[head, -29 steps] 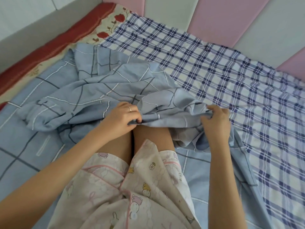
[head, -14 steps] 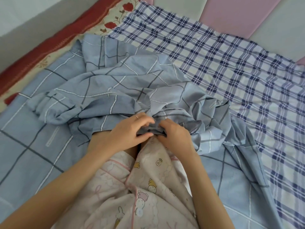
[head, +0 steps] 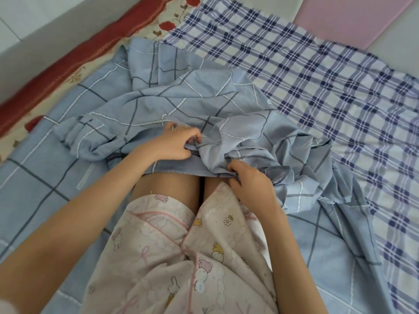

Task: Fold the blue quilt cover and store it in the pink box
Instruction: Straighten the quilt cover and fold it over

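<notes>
Found the blue quilt cover unfolded and rumpled, heaped just beyond the bare legs, with flat stretches of seemingly the same checked cloth running out left and near right. Judged the long axis of the heap to run left to right across the lap, with a straight hem over the legs on that same line. Placed its bulk on the far side of both hands, with a loose tail trailing off right. Saw the left hand pinching a gathered fold at the middle of the heap. Saw the right hand clamped on the hem just to the right and nearer the body. Read the two hands as close together yet not touching, the right nearer the trailing mass. Guessed the coming move to call for drawing the hands apart along that hem to pull out a straight edge. Noted a navy plaid sheet beyond on the far right, a red-bordered floral mat at far left and a pink wall panel behind. Looked for the pink box and found none in view
</notes>
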